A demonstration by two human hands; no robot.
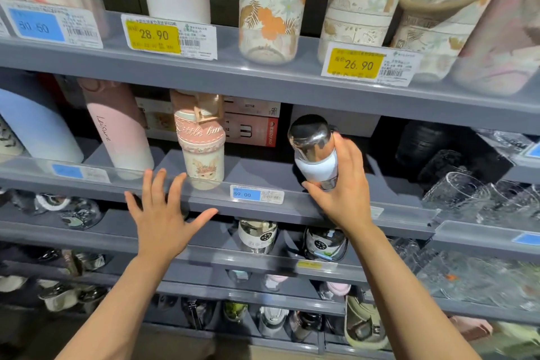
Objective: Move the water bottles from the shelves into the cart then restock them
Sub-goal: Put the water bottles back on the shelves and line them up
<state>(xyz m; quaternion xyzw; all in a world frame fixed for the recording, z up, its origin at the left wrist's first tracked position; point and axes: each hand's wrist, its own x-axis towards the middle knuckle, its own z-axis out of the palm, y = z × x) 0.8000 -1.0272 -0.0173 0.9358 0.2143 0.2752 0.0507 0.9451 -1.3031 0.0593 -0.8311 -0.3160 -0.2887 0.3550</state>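
My right hand (343, 184) grips a small bottle (314, 149) with a shiny chrome cap and a white band, held upright at the front edge of the middle shelf (204, 202). My left hand (162, 213) hovers with fingers spread in front of that shelf's edge, holding nothing, just below a pink bunny-print bottle (201, 149). A pink "Leisure" flask (117, 126) and a pale blue flask (35, 126) stand further left on the same shelf. No cart is in view.
The top shelf (263, 79) carries tall floral bottles (271, 6) and yellow price tags (153, 35). Clear glassware (467, 196) crowds the right side. Lower shelves hold chrome-capped bottles (257, 235) and several small cups. Boxes (251, 123) sit behind the bunny bottle.
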